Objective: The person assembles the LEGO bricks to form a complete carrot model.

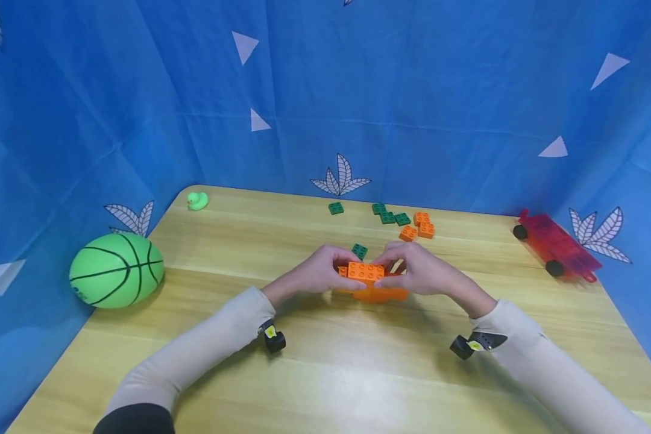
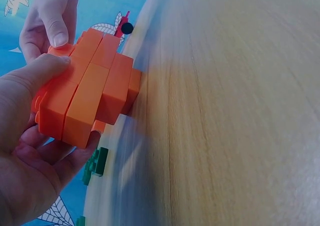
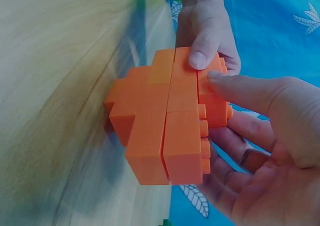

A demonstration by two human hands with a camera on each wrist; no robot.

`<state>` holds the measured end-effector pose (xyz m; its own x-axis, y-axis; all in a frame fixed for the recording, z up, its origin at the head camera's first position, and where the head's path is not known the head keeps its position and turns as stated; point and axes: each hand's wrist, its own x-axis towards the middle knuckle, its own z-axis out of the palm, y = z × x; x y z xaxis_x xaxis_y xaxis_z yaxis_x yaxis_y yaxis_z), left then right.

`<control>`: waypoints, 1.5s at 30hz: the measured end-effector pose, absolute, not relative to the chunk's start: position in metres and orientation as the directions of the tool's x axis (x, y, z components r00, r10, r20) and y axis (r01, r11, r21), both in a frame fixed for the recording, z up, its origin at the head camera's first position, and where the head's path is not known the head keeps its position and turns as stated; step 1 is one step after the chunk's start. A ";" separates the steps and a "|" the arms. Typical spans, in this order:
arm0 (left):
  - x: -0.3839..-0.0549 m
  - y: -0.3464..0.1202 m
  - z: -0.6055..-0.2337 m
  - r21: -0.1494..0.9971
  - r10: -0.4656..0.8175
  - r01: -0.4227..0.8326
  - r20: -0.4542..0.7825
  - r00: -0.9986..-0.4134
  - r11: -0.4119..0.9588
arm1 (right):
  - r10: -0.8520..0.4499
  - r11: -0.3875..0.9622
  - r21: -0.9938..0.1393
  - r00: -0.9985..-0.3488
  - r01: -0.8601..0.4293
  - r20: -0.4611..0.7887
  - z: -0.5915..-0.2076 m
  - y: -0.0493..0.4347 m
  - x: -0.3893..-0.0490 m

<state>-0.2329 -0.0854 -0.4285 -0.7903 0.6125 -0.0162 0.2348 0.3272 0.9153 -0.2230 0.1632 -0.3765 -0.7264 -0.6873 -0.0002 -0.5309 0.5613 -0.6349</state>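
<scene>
A stepped block of orange toy bricks [image 1: 380, 294] stands upright near the middle of the wooden table, narrower at its base. On top sits an orange eight-stud brick [image 1: 365, 271]. My left hand [image 1: 323, 270] holds the block from the left, its thumb on the near face and fingers behind, as the left wrist view also shows. From the other side my right hand [image 1: 420, 269] pinches the top brick, its thumb [image 3: 240, 88] close to the left thumb. Bare studs show beside the top brick in the right wrist view. The fingers partly hide the far side.
Behind the hands lie several loose green bricks [image 1: 387, 217] and a few orange bricks [image 1: 425, 229]. A green ball [image 1: 116, 270] stands at the left edge, a green toy duck [image 1: 198, 201] at the back left. On the right is a red toy skateboard [image 1: 557, 244]. Blue cloth [image 1: 325, 72] hangs around the table.
</scene>
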 end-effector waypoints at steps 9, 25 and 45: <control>-0.233 -0.087 -0.427 0.917 0.603 0.220 -0.029 -0.797 0.334 | -0.685 0.592 -0.622 -0.727 -0.512 -0.053 -0.372 0.160 -0.226; -0.232 -0.085 -0.430 0.892 0.601 0.269 -0.004 -0.800 0.363 | -0.690 0.600 -0.552 -0.723 -0.580 0.010 -0.378 0.166 -0.217; -0.222 -0.078 -0.432 0.820 0.616 0.409 0.089 -0.783 0.401 | -0.371 0.873 -0.377 -0.923 -0.308 -0.105 -0.383 0.271 -0.312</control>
<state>-0.2221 -0.0783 -0.4321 -0.7830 0.6156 0.0892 0.4086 0.4009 0.8200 -0.3118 0.2708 -0.3833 -0.9227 -0.3709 -0.1048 -0.3081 0.8733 -0.3775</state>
